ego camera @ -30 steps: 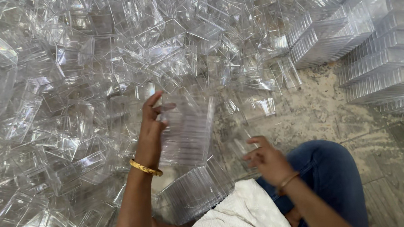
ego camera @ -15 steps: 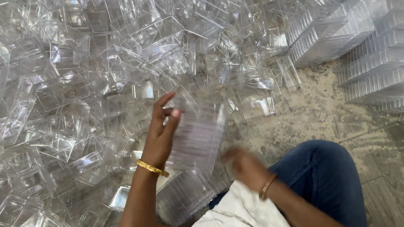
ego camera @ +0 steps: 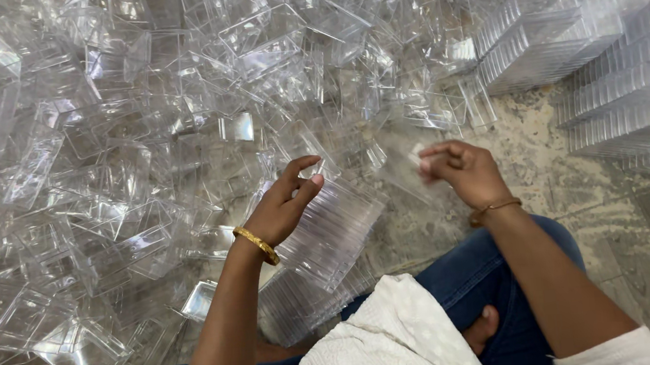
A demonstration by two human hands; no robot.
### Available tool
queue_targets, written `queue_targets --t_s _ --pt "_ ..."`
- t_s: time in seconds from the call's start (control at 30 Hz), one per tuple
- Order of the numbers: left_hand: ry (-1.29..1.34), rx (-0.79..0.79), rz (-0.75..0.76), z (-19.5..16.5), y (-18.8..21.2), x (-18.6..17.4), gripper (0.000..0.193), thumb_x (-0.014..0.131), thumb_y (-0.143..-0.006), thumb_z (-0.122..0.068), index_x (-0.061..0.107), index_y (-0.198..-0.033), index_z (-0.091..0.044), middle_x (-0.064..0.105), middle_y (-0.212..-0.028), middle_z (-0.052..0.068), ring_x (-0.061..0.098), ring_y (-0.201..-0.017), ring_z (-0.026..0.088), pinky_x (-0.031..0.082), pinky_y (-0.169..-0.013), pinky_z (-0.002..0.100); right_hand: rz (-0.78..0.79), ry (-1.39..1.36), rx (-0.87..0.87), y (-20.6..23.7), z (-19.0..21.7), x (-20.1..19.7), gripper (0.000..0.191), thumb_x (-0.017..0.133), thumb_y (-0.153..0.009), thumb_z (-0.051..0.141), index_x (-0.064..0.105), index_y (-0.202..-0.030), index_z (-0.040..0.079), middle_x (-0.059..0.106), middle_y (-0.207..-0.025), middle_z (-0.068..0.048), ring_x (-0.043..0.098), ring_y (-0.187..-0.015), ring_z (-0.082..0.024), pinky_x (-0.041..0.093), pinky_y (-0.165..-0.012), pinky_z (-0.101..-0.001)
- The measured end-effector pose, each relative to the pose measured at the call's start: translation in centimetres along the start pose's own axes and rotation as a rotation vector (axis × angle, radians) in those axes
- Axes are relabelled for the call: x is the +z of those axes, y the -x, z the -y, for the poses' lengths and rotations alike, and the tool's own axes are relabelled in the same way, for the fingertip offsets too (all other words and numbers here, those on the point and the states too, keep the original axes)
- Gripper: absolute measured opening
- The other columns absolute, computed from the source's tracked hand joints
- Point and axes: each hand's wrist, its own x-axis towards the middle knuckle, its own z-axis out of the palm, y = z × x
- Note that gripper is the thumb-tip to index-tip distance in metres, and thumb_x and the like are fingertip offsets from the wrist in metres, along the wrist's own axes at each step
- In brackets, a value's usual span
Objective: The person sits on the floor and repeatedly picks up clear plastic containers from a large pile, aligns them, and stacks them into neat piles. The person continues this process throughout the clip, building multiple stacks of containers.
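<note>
Clear ribbed plastic, a nested stack of rectangular transparent trays (ego camera: 323,243) slanting across the lap, is clasped by the left hand (ego camera: 283,207) with curled fingers, while the right hand (ego camera: 460,168) pinches one blurred clear tray (ego camera: 412,167) beside the loose heap of transparent trays (ego camera: 136,146).

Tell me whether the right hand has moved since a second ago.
Yes. The right hand rose from beside the blue-jeaned knee toward the neat stacks of clear plastic trays.
</note>
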Motion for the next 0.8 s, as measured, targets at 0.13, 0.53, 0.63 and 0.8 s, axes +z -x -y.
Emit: queue_targets --t_s 0.13,0.53,0.63,0.8 --pt "-0.047 -0.012 0.049 -0.5 -0.3 0.5 0.070 0.049 -0.095 -0.057 0.036 -0.156 -0.027 0.065 -0.136 0.017 0.062 -0.127 0.030 0.047 -0.106 0.045 0.161 -0.128 -0.018 0.8 3.0 2.8 0.025 0.070 -0.091 0.009 0.073 -0.115 0.002 0.079 -0.100 -0.011 0.077 -0.086 -0.018 0.062 -0.083 -0.0320" --pt "-0.008 0.195 0.153 -1.6 0.5 0.8 0.063 0.041 -0.101 -0.055 0.034 -0.158 -0.030 0.035 -0.167 0.008 0.035 -0.151 0.032 0.034 -0.117 0.047 0.333 -0.183 0.099 3.5 6.4 2.9 0.032 0.068 -0.091 0.014 0.073 -0.119 0.000 0.079 -0.102 -0.014 0.077 -0.092 -0.023 0.063 -0.089 -0.0353" --pt "0.074 0.207 0.088 -1.7 0.4 0.5 0.060 0.043 -0.101 -0.053 0.038 -0.156 -0.027 0.036 -0.166 0.010 0.036 -0.152 0.033 0.033 -0.119 0.048 0.171 -0.230 -0.165 4.8 5.6 3.2 0.030 0.062 -0.097 0.013 0.068 -0.124 0.002 0.077 -0.113 -0.012 0.076 -0.105 -0.022 0.061 -0.098 -0.0348" --pt "0.278 0.098 0.026 -2.4 0.9 0.8 0.059 0.045 -0.100 -0.049 0.041 -0.153 -0.025 0.033 -0.167 0.012 0.028 -0.155 0.032 0.027 -0.120 0.050 -0.064 0.208 -0.635 8.8 3.7 4.6 0.048 0.058 -0.094 -0.001 0.058 -0.141 0.009 0.056 -0.147 -0.017 0.058 -0.137 -0.031 0.051 -0.114 -0.0412"
